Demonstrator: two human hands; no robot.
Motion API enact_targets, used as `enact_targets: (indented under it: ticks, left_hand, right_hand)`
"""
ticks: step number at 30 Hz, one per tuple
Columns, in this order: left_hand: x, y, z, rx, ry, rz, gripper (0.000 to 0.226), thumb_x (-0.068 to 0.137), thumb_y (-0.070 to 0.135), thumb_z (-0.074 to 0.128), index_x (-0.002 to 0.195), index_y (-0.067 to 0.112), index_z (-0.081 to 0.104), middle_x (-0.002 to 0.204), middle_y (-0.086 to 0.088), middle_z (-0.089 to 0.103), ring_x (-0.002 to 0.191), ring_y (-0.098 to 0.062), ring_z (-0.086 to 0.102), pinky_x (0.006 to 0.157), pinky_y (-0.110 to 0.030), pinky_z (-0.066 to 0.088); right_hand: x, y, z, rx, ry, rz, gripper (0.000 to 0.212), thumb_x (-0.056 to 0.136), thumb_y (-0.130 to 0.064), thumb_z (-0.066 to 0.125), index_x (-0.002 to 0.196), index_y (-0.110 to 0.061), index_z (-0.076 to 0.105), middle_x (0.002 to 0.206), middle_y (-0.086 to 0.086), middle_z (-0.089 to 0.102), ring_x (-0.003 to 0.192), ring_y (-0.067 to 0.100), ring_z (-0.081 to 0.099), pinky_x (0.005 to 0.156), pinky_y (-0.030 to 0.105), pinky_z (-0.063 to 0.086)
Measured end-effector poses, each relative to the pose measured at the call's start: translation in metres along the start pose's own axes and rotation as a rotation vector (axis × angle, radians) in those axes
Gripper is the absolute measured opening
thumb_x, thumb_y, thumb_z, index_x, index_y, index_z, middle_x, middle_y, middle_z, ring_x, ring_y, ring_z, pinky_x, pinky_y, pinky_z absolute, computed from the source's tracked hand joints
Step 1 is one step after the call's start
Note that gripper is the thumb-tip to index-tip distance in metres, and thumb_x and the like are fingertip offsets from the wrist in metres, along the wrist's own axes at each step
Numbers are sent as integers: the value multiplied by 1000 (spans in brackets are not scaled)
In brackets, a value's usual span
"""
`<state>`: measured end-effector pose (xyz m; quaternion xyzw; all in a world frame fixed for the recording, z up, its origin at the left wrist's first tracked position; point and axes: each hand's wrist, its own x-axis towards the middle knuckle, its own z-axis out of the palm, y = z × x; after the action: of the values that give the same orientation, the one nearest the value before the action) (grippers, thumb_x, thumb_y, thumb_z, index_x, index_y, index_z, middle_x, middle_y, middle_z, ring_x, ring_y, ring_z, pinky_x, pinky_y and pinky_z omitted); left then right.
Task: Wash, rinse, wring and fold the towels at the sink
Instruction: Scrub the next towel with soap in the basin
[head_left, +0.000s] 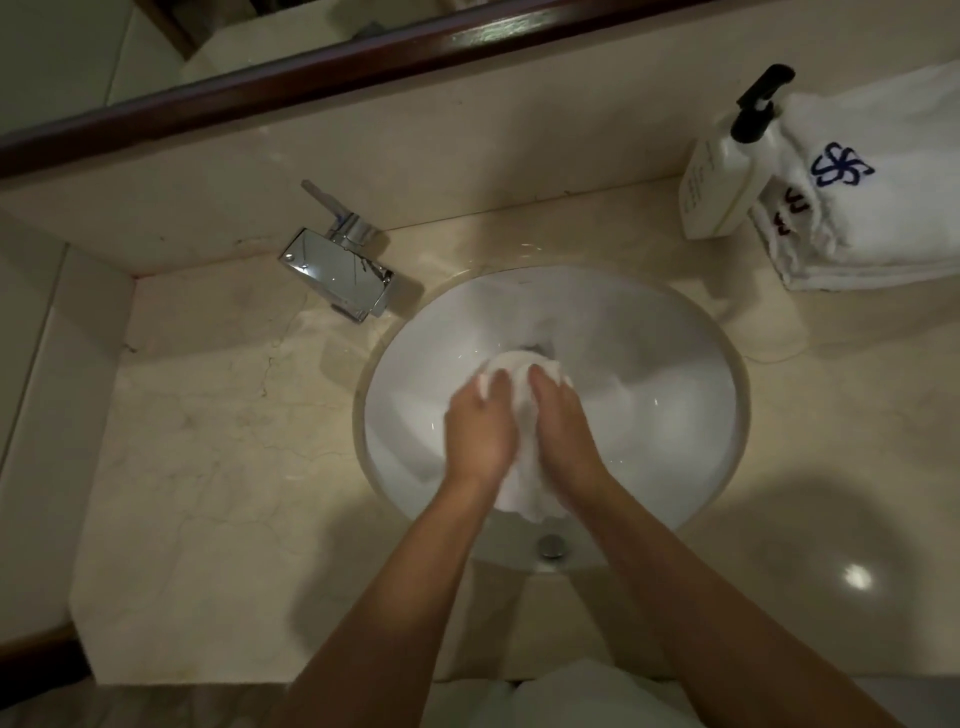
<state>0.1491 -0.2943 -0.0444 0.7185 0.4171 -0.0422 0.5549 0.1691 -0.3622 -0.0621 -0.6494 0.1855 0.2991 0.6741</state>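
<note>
Both hands are down in the sink (675, 364), clamped around one white towel (524, 499) bunched into a thick roll. The left hand (480, 431) curls its fingers over the far end on the left side, and the right hand (563, 426) grips alongside it, so close that only a strip of cloth shows between them. Neither hand is nearer; they sit level, side by side.

What matters for the next move is how the roll lies. Its long axis runs from the drain (537, 345) back toward the person, along the line of the forearms, not across them. The far end bulges out just past the fingertips, right at the drain; the near end hangs out below the wrists toward the front rim. With both grips stacked on the far half, I would say a proper wring needs the hands to spread along that axis, one sliding back toward the loose near end.

The tap (337, 275) stands to the far left, and I cannot tell if water is running. A soap bottle (719, 171) and a stack of folded towels (872, 208) wait on the counter (208, 441) at the far right.
</note>
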Motion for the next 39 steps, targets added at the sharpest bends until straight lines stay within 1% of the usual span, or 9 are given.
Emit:
enact_targets:
  ticks: [8,14,19,23,27,30,34,37,39]
  left_hand:
    - [-19,-7,-14,157,-98,279,39,104,37,37,122,19,66,111,4,71,105,-8,65,97,-29,49]
    - [7,5,-39,-119,-21,-184,29,102,33,45,92,18,67,82,-4,74,77,-22,71,65,-31,55]
    - [-15,-25,-47,1,-93,161,29,98,8,44,107,12,71,94,-5,75,90,-19,70,80,-29,54]
    - [6,-47,-67,-821,24,-137,31,85,-3,40,104,-1,65,101,-20,67,88,-31,68,78,-36,57]
    - [5,-54,-60,-1263,-97,-457,42,99,29,37,122,2,61,119,-19,65,110,-32,63,98,-42,48]
    - [5,-55,-43,-990,-208,-590,47,109,21,22,119,3,64,121,-17,64,110,-26,64,90,-33,53]
    - [-9,-61,-35,-609,-373,-497,38,101,29,31,91,6,59,75,-9,58,64,-22,57,50,-25,47]
    - [-3,-62,-40,-678,-376,-483,48,99,46,45,98,5,69,84,-15,67,81,-30,64,75,-34,53]
    - [7,-53,-34,-580,-315,-456,42,97,45,53,96,8,73,91,-13,72,89,-28,67,87,-37,52]
  right_hand:
    - [28,-16,14,74,56,48,29,99,-33,42,81,-17,58,75,6,63,81,30,64,71,37,50]
    - [-2,0,28,-207,-45,-84,46,89,-49,38,94,-13,67,89,7,70,88,29,68,82,43,56]
    - [41,-2,-26,569,14,190,28,99,-7,50,121,6,61,103,21,68,92,32,67,82,39,58]
    - [32,28,-77,837,-26,346,85,44,-21,93,121,-2,63,125,24,64,115,32,60,114,46,38]
    - [8,64,-89,940,-32,335,64,79,-9,64,141,-4,51,143,22,53,114,34,59,104,49,41]
    - [-2,71,-83,833,-85,279,54,97,-32,56,143,-4,51,152,23,40,123,30,61,105,45,47]
    - [11,77,-86,753,-120,276,66,107,-51,23,154,-5,23,158,21,28,146,39,31,124,47,10]
    - [-7,43,-53,462,-112,316,67,98,-55,43,144,-6,48,139,15,58,124,27,60,103,41,49]
    - [-21,36,-34,76,-100,174,55,101,-49,45,147,-18,42,136,-12,44,126,11,49,103,30,44]
